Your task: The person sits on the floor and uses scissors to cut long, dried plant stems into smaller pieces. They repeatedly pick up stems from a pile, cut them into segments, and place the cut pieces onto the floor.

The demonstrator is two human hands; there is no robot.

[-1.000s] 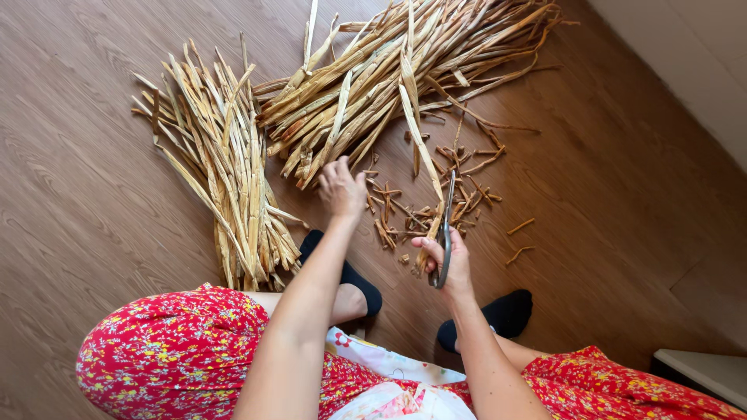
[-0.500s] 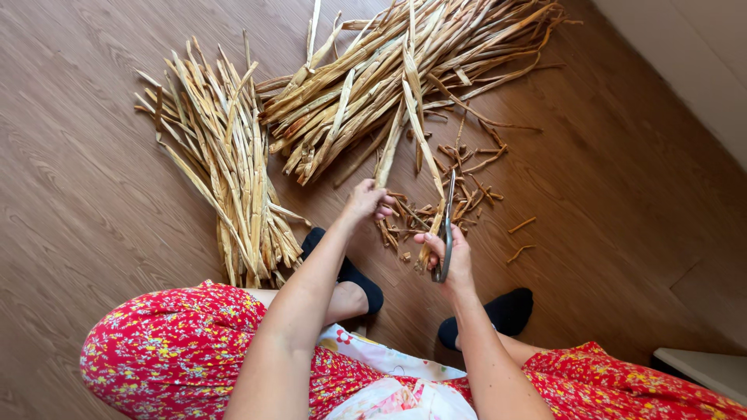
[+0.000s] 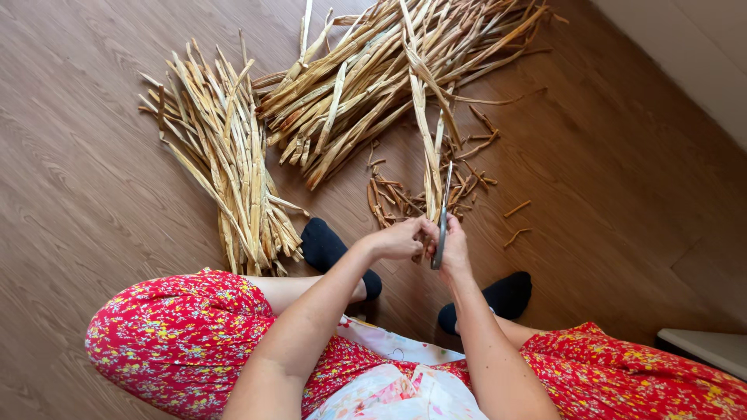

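From my remote seat, starting at the left, I see a fanned heap of long pale dried plant strips [image 3: 226, 179] lying on the brown wood-grain floor [image 3: 70, 194], its near ends just beside the person's black-socked foot [image 3: 331, 253]. Next comes a larger, darker tangle of golden-brown dried stalks [image 3: 366, 85] stretching toward the top of the view. Below it, the left hand [image 3: 401, 237] has its fingers pinched together on the lower end of one long tan dried strip [image 3: 424, 148], which rises from the hands up into the tangle. Touching it from the right, the right hand [image 3: 454, 249] is closed around the handles of a pair of slim metal scissors [image 3: 443, 210], blades pointing up alongside the strip; whether the blades are parted I cannot tell. Around them lies a scatter of short brown cut-off bits [image 3: 393, 194], with a few stray pieces [image 3: 515, 222] further right. Judging by the piles, I would say a fair share looks trimmed and sorted at left, while the bigger tangle remains to be worked through.
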